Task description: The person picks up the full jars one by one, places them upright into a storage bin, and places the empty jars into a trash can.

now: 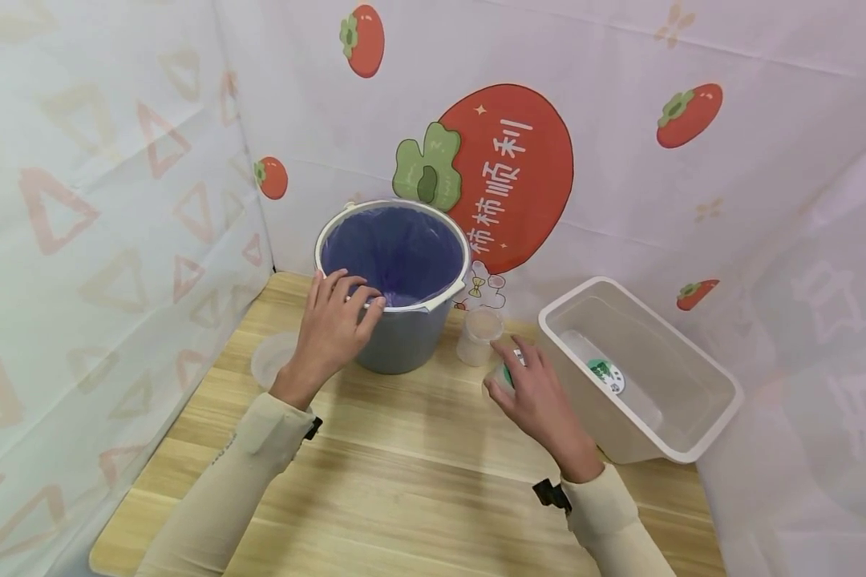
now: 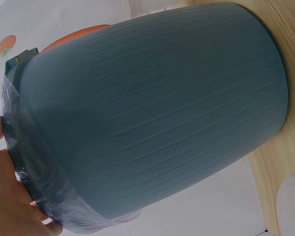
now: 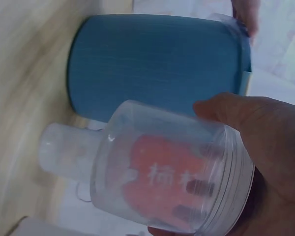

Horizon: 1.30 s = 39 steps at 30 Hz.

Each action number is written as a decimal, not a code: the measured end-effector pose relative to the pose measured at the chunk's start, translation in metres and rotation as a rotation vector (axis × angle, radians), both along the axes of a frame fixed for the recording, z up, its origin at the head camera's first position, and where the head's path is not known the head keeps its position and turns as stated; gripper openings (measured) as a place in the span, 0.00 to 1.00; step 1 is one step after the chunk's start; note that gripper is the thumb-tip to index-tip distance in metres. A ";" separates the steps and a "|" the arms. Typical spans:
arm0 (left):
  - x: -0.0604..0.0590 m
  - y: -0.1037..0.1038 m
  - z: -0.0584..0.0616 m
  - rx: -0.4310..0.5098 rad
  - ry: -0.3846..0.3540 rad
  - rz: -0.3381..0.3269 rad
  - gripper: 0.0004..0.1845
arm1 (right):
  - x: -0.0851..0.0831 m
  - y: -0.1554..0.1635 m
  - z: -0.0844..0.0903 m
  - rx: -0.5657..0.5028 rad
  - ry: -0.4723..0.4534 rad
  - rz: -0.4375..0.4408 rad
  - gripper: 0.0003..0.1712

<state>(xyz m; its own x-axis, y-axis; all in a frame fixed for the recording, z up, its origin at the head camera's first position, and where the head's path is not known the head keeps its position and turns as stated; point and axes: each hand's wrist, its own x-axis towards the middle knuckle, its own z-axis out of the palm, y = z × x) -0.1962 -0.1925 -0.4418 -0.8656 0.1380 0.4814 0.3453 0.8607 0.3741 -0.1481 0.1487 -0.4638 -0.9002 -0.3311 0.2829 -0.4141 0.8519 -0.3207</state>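
My left hand (image 1: 335, 328) rests at the near rim of a grey-blue bucket (image 1: 397, 349), fingers spread and relaxed over the edge. A thin plastic liner (image 2: 78, 211) folds over that rim in the left wrist view. My right hand (image 1: 541, 397) grips a clear plastic jar (image 3: 152, 162) around its lid end, thumb on one side and fingers on the other. Through the jar's wall the red backdrop print shows. A second clear plastic jar (image 1: 479, 340) stands on the table between the bucket and my right hand.
A beige rectangular bin (image 1: 642, 433) with a round green-and-white sticker inside sits to the right. Left of the bucket, partly behind my left wrist, is a translucent round container (image 1: 270, 361). The wooden table (image 1: 404, 481) is enclosed by printed cloth walls (image 1: 606, 176).
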 end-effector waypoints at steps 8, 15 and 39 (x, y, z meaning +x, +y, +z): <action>0.000 0.001 0.000 0.006 -0.007 -0.004 0.21 | -0.012 -0.009 0.029 -0.013 0.013 0.022 0.35; -0.001 0.002 0.001 0.005 -0.006 -0.008 0.22 | -0.018 -0.015 0.055 0.005 0.007 0.010 0.35; 0.003 0.001 0.003 0.004 -0.016 -0.004 0.21 | -0.052 -0.032 0.132 -0.017 0.066 0.024 0.38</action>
<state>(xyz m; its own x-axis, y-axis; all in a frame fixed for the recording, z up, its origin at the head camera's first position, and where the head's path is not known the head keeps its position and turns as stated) -0.1935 -0.1912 -0.4384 -0.8727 0.1398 0.4679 0.3430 0.8576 0.3834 -0.1999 0.1171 -0.3320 -0.8715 -0.3466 0.3469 -0.4546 0.8364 -0.3064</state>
